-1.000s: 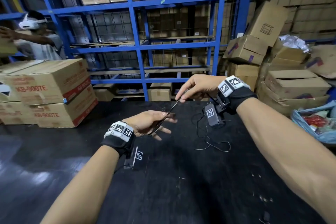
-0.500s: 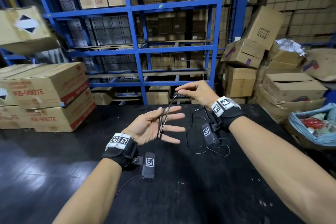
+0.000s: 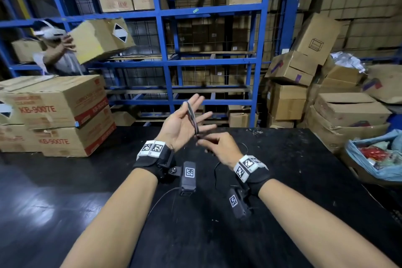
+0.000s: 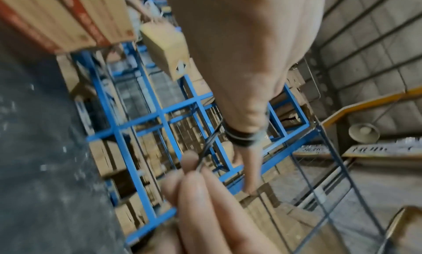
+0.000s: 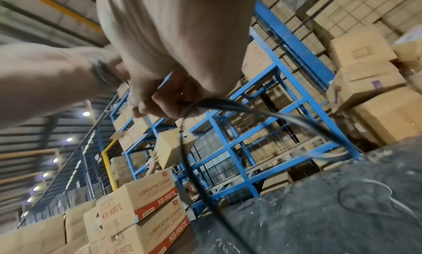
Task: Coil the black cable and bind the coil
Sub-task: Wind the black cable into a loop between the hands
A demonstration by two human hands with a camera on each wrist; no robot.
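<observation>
— Where is the black cable?
— Wound in a few turns over the left hand, whose fingers are straight and spread, palm up above the bench. The right hand pinches a strand just beside the left palm; slack trails onto the bench behind it.
— Around them?
— Two stacked KB-9007E cartons at the far left, blue shelving holding boxes beyond, a heap of cartons at right, and a blue bag with red contents. Another person lifts a box.
</observation>
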